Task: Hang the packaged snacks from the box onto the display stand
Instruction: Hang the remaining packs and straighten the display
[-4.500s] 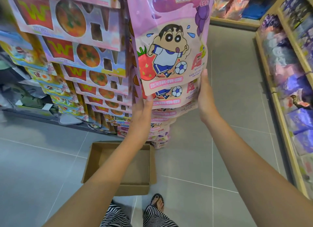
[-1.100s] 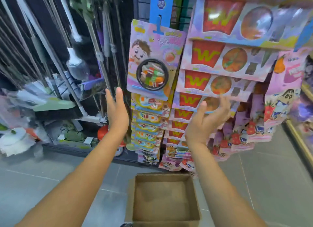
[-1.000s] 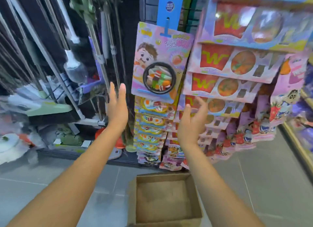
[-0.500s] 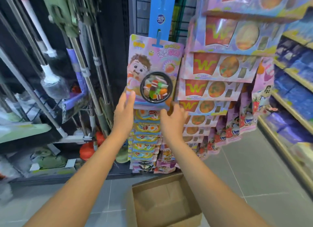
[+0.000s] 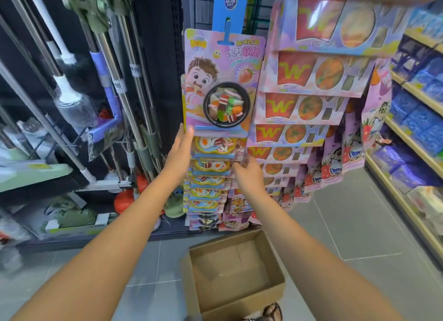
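- My left hand (image 5: 179, 154) is up with the fingers straight and together. The fingertips touch the lower left corner of the top snack pack (image 5: 223, 81), and the hand grips nothing.
- My right hand (image 5: 248, 177) sits lower, just beside the right edge of the column of packs (image 5: 211, 174). Its fingers are loosely bent and blurred, and as far as I can see they hold nothing.
- Both forearms reach forward and upward from the bottom corners of the view.
- The top snack pack hangs upright from the blue strip (image 5: 229, 6) of the display stand, with the column overlapping down beneath it.
- Packs with a red W panel (image 5: 311, 74) hang just to the right.
- Below my arms a cardboard box (image 5: 230, 270) stands open on the grey floor (image 5: 359, 225), showing only its bare bottom.
- Mops (image 5: 115, 81) lean at the left.
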{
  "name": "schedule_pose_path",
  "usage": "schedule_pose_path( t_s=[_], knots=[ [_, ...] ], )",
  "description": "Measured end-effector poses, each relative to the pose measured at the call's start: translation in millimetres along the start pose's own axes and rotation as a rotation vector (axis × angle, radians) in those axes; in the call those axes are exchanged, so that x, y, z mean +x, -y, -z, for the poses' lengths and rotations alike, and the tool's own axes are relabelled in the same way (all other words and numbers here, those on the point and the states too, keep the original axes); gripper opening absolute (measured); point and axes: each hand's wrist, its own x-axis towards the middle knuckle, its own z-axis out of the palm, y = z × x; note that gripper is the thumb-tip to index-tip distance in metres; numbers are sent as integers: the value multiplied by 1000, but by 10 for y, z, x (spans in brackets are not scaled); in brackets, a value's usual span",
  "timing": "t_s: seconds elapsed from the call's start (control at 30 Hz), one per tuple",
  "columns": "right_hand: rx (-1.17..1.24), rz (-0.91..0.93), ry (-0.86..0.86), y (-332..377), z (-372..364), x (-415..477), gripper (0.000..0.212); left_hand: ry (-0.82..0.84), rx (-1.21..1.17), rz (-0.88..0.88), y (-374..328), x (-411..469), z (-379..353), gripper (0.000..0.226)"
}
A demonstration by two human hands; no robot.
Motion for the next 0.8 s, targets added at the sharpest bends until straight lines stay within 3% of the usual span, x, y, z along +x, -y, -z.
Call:
schedule_pose_path(
  t_s=[0.17, 0.3, 0.53, 0.8],
  knots=[
    [45, 6, 5, -2, 22, 66, 51, -7, -37, 25, 101, 68, 12, 63],
    [0, 56, -5, -98, -12, 71, 51, -5, -53, 117, 253, 147, 5, 79],
    [-66, 183, -2, -282, -182, 9, 59, -42, -99, 110, 398, 96, -70, 61],
    [-3, 29, -16, -488, -291, 14, 58, 19, -49, 205, 711, 64, -28, 67]
  ],
)
